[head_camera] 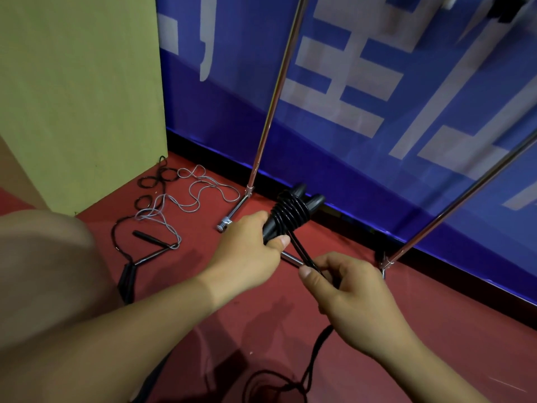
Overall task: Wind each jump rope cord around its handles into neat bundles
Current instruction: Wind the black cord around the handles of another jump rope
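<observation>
The left hand grips the lower ends of two black handles held side by side above the red floor. Their long axis points up and away, toward the blue banner. Black cord is coiled around their middle. The right hand pinches the free cord between thumb and fingers, and the cord runs tight to the coil. More ropes, black and grey, lie loose on the floor near the green wall.

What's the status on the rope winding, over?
Left hand grips black handles, cord coils wrapped round them. Right hand pinches the free cord. Loose ropes on floor, left. Nothing blocking.
</observation>
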A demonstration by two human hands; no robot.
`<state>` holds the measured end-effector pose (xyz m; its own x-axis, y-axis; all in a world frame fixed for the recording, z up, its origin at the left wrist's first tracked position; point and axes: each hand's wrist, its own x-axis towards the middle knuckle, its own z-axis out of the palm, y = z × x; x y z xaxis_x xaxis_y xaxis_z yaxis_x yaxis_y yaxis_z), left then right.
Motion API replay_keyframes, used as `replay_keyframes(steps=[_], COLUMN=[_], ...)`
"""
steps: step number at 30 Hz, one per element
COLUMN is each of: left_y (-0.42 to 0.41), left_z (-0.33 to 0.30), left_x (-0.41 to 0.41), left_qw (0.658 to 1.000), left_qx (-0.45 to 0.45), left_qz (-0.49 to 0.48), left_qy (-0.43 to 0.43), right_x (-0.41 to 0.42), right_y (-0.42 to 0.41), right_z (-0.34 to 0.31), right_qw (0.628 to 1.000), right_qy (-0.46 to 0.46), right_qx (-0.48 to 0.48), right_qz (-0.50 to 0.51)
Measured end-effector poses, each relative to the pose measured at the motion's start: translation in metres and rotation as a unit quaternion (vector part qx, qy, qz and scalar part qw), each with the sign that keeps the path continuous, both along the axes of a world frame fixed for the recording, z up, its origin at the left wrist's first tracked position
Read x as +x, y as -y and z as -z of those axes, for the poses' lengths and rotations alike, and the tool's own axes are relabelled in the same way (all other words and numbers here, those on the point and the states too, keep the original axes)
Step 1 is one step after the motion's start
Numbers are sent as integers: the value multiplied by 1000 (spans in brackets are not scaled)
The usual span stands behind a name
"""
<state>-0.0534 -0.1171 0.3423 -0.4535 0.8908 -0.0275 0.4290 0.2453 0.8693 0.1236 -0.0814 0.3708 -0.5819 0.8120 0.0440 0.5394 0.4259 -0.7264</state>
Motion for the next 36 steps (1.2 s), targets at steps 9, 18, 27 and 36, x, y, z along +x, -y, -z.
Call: replay_keyframes(steps=[9,18,27,36], left_y=[-4,-1,4,10], left_z=[3,10,2,1], left_x=[-4,-4,7,7], left_qw=[991,975,915,907], left_qx=[-45,-68,-84,-55], left_qz=[-5,130,312,387], left_qy=[-126,-165,-241,-155], right_x=[4,5,15,17], right_y=[4,4,-29,-46], right_z=[-2,-5,-7,-22], right_qw=[1000,995,956,991], right_qy=[-3,10,150,20], right_qx=[20,99,250,-121], right_qz=[11,-20,-14,45])
